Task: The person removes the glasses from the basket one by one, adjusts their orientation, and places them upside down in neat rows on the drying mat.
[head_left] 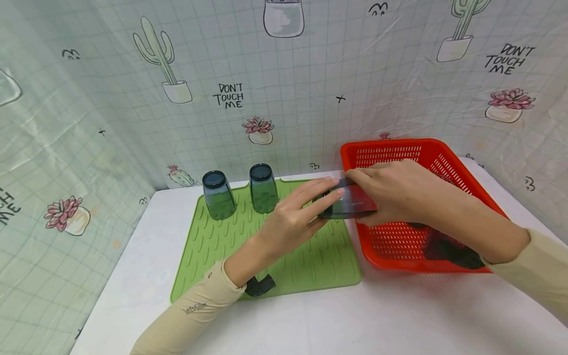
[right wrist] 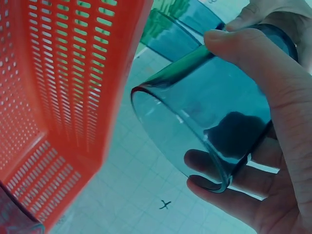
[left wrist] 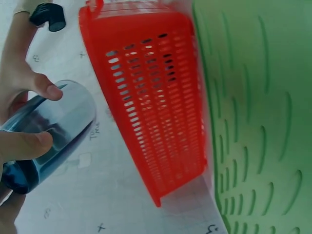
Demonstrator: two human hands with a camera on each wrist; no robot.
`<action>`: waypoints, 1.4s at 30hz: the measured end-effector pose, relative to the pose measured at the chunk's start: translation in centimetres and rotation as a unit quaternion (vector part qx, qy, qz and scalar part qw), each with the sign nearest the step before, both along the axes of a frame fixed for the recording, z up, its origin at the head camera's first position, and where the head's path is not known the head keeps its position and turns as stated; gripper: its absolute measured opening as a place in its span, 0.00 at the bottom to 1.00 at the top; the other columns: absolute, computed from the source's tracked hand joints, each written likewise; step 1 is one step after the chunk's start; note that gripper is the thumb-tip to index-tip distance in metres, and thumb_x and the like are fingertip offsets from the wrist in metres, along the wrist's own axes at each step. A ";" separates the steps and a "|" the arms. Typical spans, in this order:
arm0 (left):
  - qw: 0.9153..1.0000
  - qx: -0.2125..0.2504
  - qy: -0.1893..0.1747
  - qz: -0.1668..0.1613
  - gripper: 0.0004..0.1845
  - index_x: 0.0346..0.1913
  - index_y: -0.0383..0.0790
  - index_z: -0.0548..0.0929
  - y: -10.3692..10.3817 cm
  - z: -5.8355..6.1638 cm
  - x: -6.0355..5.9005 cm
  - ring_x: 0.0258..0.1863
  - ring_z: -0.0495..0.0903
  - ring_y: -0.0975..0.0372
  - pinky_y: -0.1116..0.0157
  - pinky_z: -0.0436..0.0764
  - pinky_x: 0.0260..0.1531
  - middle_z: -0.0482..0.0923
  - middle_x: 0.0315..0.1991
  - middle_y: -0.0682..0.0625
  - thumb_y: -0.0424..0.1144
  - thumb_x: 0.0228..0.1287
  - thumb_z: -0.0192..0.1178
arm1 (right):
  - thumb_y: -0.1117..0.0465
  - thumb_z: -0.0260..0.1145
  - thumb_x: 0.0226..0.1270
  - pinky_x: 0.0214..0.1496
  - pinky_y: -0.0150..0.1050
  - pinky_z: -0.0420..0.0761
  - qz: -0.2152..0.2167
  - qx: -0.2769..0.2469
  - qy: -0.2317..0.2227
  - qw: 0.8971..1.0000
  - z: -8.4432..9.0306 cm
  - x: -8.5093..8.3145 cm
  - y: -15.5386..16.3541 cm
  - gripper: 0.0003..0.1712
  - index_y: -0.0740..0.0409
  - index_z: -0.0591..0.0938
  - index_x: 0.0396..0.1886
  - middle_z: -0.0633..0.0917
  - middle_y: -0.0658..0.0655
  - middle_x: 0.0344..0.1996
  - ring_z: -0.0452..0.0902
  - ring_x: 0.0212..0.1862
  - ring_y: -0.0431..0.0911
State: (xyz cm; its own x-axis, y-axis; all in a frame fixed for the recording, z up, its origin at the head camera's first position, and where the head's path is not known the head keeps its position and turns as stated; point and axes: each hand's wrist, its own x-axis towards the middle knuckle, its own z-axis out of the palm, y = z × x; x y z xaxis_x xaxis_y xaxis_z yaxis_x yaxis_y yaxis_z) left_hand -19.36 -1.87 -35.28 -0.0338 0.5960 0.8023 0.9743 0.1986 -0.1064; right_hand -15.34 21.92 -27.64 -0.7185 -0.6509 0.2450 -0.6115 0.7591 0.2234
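Both hands hold one blue-tinted drinking glass (head_left: 348, 201), lying on its side in the air between the green mat (head_left: 310, 266) and the red basket (head_left: 377, 261). The left hand (head_left: 295, 214) grips its base end. The right hand (head_left: 395, 190) holds it nearer the rim; the right wrist view shows the thumb on one side and fingers on the other side of the glass (right wrist: 195, 112), whose open mouth faces away from the left hand. In the left wrist view, a left finger or thumb presses on the glass (left wrist: 73, 109).
Two matching glasses, a left one (head_left: 219, 197) and a right one (head_left: 264, 190), stand upside down at the mat's back left. More glassware (right wrist: 19, 217) lies in the basket, partly hidden by the right arm. A patterned curtain (head_left: 301, 88) hangs behind the white table (head_left: 337, 320).
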 end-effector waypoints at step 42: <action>0.818 0.156 -0.510 -0.216 0.49 0.80 0.41 0.57 3.4 2.6 0.7 0.75 0.63 0.60 0.59 0.63 0.75 0.62 0.77 0.49 0.65 0.66 0.63 | 0.46 0.80 0.57 0.45 0.26 0.83 -0.152 -0.493 -0.204 0.832 -3.7 2.5 1.2 0.36 0.49 0.81 0.65 0.89 0.55 0.48 0.87 0.47 0.47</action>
